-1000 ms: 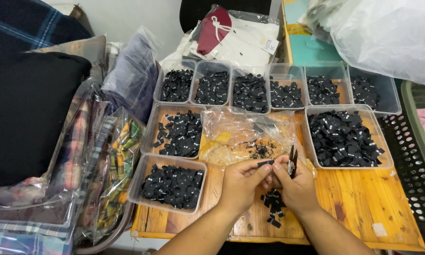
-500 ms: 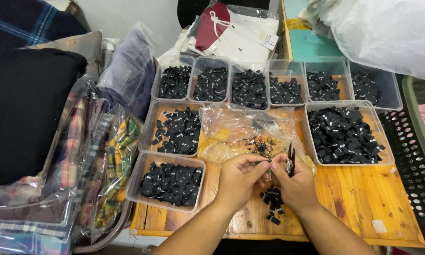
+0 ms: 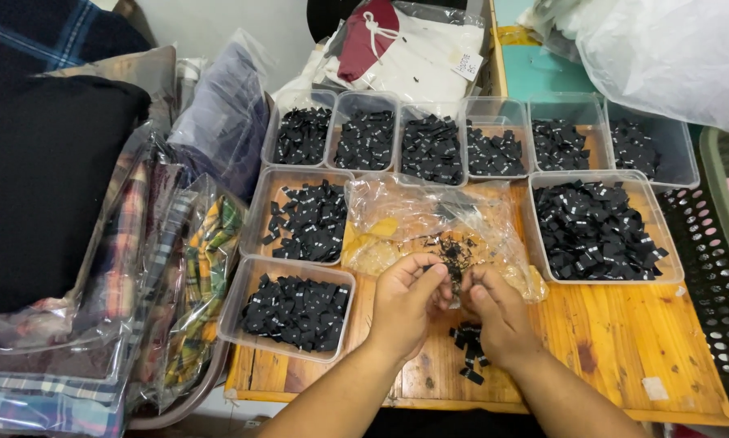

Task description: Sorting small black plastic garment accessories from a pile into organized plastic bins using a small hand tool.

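Both hands meet near the front edge of the wooden desk (image 3: 624,341), just in front of a crumpled clear plastic bag (image 3: 429,219). The left hand (image 3: 403,307) has its fingers curled inward, thumb and forefinger pinched on a small black fabric label (image 3: 454,264) at the bag's near edge; the grip is clenched on it. The right hand (image 3: 498,316) is closed the same way beside it, fingertips touching the same bit of black material, though what exactly it grasps is too small to tell. The 2 hands touch at the knuckles.

Just below the hands, between the wrists, a small loose pile of black labels (image 3: 467,349) lies on the bare wood.

Clear plastic trays filled with black labels surround the bag. 1 near tray (image 3: 295,312) sits just left of the left hand, another tray (image 3: 304,219) behind it. A larger tray (image 3: 596,227) sits to the right of the bag. Along the back stands a row of 6 smaller trays (image 3: 478,146), side by side.

Left of the desk lie plaid garments in clear plastic sleeves (image 3: 194,276) and a black cushion (image 3: 40,186). Behind the row lies a folded white and maroon garment (image 3: 405,49), and a white plastic bag (image 3: 673,57) fills the top right corner. A black perforated basket (image 3: 717,276) stands at the right edge.
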